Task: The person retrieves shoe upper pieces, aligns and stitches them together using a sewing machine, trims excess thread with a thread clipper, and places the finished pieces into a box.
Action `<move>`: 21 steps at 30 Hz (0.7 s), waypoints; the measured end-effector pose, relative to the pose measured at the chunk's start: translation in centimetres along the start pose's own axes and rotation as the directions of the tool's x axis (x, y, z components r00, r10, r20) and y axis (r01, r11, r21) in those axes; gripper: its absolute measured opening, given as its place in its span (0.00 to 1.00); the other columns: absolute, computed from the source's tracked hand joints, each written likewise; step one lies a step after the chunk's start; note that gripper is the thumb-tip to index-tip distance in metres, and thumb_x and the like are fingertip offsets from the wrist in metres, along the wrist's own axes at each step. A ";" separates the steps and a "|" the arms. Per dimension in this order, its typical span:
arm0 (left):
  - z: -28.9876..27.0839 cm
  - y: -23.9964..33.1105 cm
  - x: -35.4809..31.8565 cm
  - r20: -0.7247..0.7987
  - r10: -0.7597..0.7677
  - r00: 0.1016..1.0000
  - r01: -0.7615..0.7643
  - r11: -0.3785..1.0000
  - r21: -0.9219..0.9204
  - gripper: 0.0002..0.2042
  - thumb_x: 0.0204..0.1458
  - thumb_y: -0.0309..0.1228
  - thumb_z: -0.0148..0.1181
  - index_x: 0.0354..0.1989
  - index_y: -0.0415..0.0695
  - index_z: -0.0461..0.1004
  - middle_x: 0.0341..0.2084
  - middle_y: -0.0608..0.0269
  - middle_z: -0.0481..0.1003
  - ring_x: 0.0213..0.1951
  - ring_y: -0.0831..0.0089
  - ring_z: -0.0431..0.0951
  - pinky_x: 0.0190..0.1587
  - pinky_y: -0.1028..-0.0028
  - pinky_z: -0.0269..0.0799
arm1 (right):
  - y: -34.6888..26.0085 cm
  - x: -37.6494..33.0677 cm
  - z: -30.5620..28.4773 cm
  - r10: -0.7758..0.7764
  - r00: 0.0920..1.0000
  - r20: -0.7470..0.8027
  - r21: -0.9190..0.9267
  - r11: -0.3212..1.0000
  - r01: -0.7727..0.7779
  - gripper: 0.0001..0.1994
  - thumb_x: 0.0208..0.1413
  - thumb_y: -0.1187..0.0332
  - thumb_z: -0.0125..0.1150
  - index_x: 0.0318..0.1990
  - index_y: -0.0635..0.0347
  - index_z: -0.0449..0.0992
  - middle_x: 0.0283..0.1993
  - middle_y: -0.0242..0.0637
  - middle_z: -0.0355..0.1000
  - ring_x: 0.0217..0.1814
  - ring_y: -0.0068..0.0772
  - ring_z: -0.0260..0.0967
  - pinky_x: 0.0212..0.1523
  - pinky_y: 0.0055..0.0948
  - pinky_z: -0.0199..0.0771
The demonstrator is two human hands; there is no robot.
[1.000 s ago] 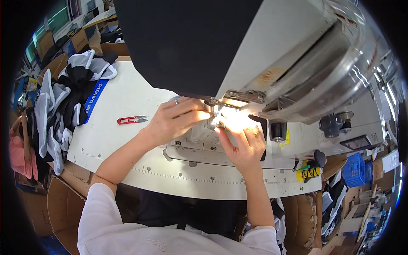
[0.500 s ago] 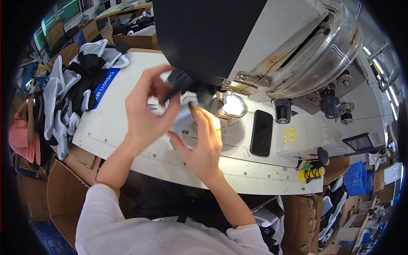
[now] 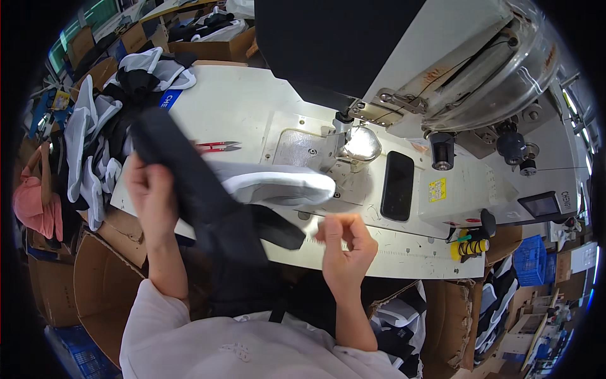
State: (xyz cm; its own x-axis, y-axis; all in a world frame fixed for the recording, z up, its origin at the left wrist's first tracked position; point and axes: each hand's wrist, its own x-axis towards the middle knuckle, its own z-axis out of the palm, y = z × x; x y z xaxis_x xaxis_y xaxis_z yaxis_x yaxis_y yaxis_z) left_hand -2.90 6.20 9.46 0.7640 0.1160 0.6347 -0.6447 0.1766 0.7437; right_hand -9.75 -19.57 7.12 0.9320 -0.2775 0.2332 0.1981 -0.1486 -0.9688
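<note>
Here the black-and-white fabric piece [image 3: 252, 189] is lifted clear of the worktop [image 3: 240, 107], hanging in the air between the person and the sewing machine [image 3: 429, 95], its white padded end pointing toward the needle area. The left hand [image 3: 150, 192] grips its dark end, fingers wrapped around the cloth. The right hand [image 3: 344, 243] is just beside the piece but apart from it, fingers pinched together; whether a thread sits between them is too small to tell. Judging by this, the stitched piece is being taken off the machine and looked over or trimmed, and the next move would call for a steady hold and a free hand for the cutter.

Counted: one piece in hand, one pair of red thread snips [image 3: 214, 146] lying on the worktop behind it, one dark phone [image 3: 398, 185] flat on the machine bed, one heap of similar black-and-white pieces [image 3: 95, 145] at the left edge, several cardboard boxes [image 3: 101, 284] around.
</note>
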 end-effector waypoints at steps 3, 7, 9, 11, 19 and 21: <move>-1.0 0.4 -1.4 -0.128 0.107 0.986 -0.103 0.994 0.041 0.21 0.64 0.44 0.50 0.51 0.34 0.67 0.39 0.52 0.74 0.43 0.67 0.74 0.49 0.71 0.67 | 1.7 -0.6 0.7 0.497 0.798 0.341 -0.135 0.866 -0.482 0.11 0.65 0.72 0.50 0.44 0.71 0.76 0.37 0.38 0.76 0.34 0.22 0.74 0.36 0.23 0.75; -0.2 1.2 -4.0 -0.285 0.179 0.942 -0.137 0.977 0.161 0.24 0.65 0.49 0.43 0.47 0.34 0.67 0.39 0.54 0.70 0.44 0.67 0.70 0.51 0.68 0.62 | 3.8 0.6 4.5 -0.075 0.765 0.640 0.352 0.913 -0.205 0.21 0.64 0.67 0.52 0.60 0.69 0.66 0.55 0.47 0.71 0.57 0.30 0.69 0.61 0.30 0.68; 0.4 1.6 -4.9 -0.368 0.245 0.897 -0.175 0.961 0.213 0.25 0.66 0.49 0.41 0.50 0.34 0.66 0.44 0.53 0.70 0.48 0.66 0.69 0.55 0.66 0.62 | 4.1 1.4 6.1 0.040 0.680 0.732 0.557 0.540 -0.631 0.37 0.59 0.54 0.62 0.68 0.66 0.55 0.66 0.49 0.62 0.65 0.37 0.63 0.65 0.34 0.62; 1.0 1.8 -5.4 -0.506 0.215 0.836 -0.139 0.973 0.183 0.26 0.66 0.49 0.41 0.52 0.34 0.66 0.47 0.51 0.70 0.51 0.65 0.69 0.57 0.65 0.63 | 4.0 2.0 6.8 -0.087 0.687 0.721 0.654 0.415 -0.633 0.43 0.54 0.45 0.62 0.68 0.65 0.54 0.67 0.50 0.61 0.67 0.38 0.61 0.67 0.35 0.60; 4.5 0.5 -5.0 -0.681 0.135 0.720 -0.146 0.988 0.042 0.29 0.64 0.50 0.43 0.60 0.35 0.62 0.55 0.50 0.68 0.59 0.63 0.67 0.64 0.63 0.62 | 2.9 1.5 5.5 -0.181 0.833 0.523 0.829 0.335 -0.448 0.52 0.46 0.37 0.66 0.68 0.65 0.53 0.69 0.49 0.55 0.70 0.40 0.57 0.68 0.42 0.60; 5.1 0.2 -5.2 -0.662 0.121 0.740 -0.144 0.989 0.021 0.29 0.64 0.50 0.43 0.61 0.36 0.61 0.56 0.50 0.67 0.59 0.62 0.67 0.65 0.63 0.59 | 2.5 1.0 5.1 -0.123 0.862 0.492 0.822 0.393 -0.413 0.45 0.49 0.45 0.68 0.67 0.64 0.55 0.67 0.46 0.57 0.69 0.39 0.58 0.66 0.40 0.63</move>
State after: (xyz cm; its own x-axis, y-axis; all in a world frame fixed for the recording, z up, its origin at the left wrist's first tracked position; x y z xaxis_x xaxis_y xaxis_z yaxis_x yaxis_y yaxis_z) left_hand -7.17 0.62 7.35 0.5040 0.7542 0.4209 -0.7483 0.1379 0.6489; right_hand -6.78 -15.34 4.45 0.9284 0.2457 0.2789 -0.0572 0.8359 -0.5459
